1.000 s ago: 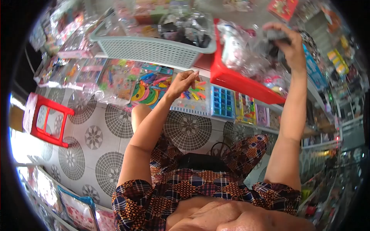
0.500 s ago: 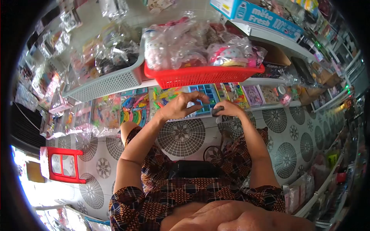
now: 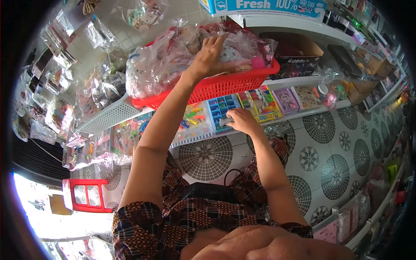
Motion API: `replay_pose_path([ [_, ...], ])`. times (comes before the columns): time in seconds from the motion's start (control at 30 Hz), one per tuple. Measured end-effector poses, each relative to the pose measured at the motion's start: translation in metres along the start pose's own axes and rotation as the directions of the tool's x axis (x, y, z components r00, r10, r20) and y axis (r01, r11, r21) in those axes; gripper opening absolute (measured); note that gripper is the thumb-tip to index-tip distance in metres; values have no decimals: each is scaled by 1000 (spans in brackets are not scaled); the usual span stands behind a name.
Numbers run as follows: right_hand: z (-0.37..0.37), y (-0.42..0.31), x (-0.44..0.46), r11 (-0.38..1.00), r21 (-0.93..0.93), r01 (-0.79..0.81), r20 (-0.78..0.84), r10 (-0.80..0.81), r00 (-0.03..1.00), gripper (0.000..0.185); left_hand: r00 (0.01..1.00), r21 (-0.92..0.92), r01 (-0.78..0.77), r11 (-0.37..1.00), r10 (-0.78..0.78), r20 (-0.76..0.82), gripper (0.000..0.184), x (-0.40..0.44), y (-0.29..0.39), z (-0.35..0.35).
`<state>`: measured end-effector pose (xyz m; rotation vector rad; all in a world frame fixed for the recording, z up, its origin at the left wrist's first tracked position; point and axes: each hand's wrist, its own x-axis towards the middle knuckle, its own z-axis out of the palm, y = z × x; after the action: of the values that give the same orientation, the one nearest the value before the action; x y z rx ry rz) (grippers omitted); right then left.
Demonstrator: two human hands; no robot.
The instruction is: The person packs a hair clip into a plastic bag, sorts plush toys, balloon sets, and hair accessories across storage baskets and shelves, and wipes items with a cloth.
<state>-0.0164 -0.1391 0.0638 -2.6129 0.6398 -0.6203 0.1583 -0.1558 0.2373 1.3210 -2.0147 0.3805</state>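
Note:
My left hand point(image 3: 210, 58) is over the red plastic basket point(image 3: 208, 91), its fingers spread against the clear-bagged goods point(image 3: 162, 65) heaped inside. Whether the palm presses on the rim cannot be told. Lower down, my right hand point(image 3: 243, 121) pinches a small grey cloth point(image 3: 226, 122). It hangs at the front of the blue divided tray point(image 3: 224, 104), which lies on the low shelf beneath the basket. Small colourful pieces point(image 3: 193, 117) lie left of that tray, and a yellow-edged box of colourful items point(image 3: 264, 104) is on its right.
A grey perforated basket point(image 3: 108, 115) with bagged goods stands left of the red one. An open cardboard box point(image 3: 297, 54) is to the right, below a blue carton point(image 3: 264, 8). A red plastic stool point(image 3: 89, 195) stands on the patterned tile floor point(image 3: 206, 158).
My left hand has gone up from above the low shelf to the red basket, and its fingers have spread. My right hand still holds the grey cloth. The view has shifted, with the basket further left.

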Motion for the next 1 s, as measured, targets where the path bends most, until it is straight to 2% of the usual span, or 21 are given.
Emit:
replay_pose_path([
  [0.03,3,0,1,999,-46,18,-24,-19,1000,25,998,50,13,999,-16,59,99,-1,-2,-1],
  [0.1,7,-1,3,1000,-16,26,-33,-26,999,26,995,49,14,999,-18,99,101,0,-5,-5],
  [0.17,9,-3,1,990,-121,75,-7,-77,997,26,990,43,28,999,-34,137,103,-2,-11,-6],
  [0.23,5,-7,1,995,-67,76,19,-75,997,26,953,-26,139,990,-126,276,116,2,-23,-8],
  [0.27,5,-8,1,995,-62,81,17,-80,997,26,922,-8,212,977,-198,332,110,3,-28,-9],
  [0.37,7,-3,-4,995,-52,85,34,-84,996,28,916,-43,235,971,-207,343,103,-1,-38,-7],
  [0.43,8,-2,-4,991,-42,127,-134,-132,982,27,942,-19,196,980,-184,280,91,-9,-30,-2],
  [0.5,-5,-10,2,998,-66,0,53,4,999,27,948,4,188,982,-183,260,85,-12,-30,8],
  [0.57,-3,-9,4,997,-72,-14,80,20,997,28,993,-78,73,994,-66,97,88,-16,-28,16],
  [0.67,1,-16,10,989,-135,-56,195,82,977,31,999,78,46,996,-46,-8,83,-21,-17,12],
  [0.7,2,-18,11,990,-136,-35,202,62,977,31,995,95,-28,995,36,-90,81,-22,-11,9],
  [0.73,5,-19,12,986,-148,-73,239,107,965,31,978,116,-102,988,121,-169,79,-26,-8,5],
  [0.87,7,-33,19,973,-196,-119,326,179,928,31,977,17,-173,985,174,-126,76,-47,5,-40],
  [1.0,8,-42,22,970,-205,-131,346,197,917,32,990,-55,-121,991,117,-79,71,-71,-1,-85],
])
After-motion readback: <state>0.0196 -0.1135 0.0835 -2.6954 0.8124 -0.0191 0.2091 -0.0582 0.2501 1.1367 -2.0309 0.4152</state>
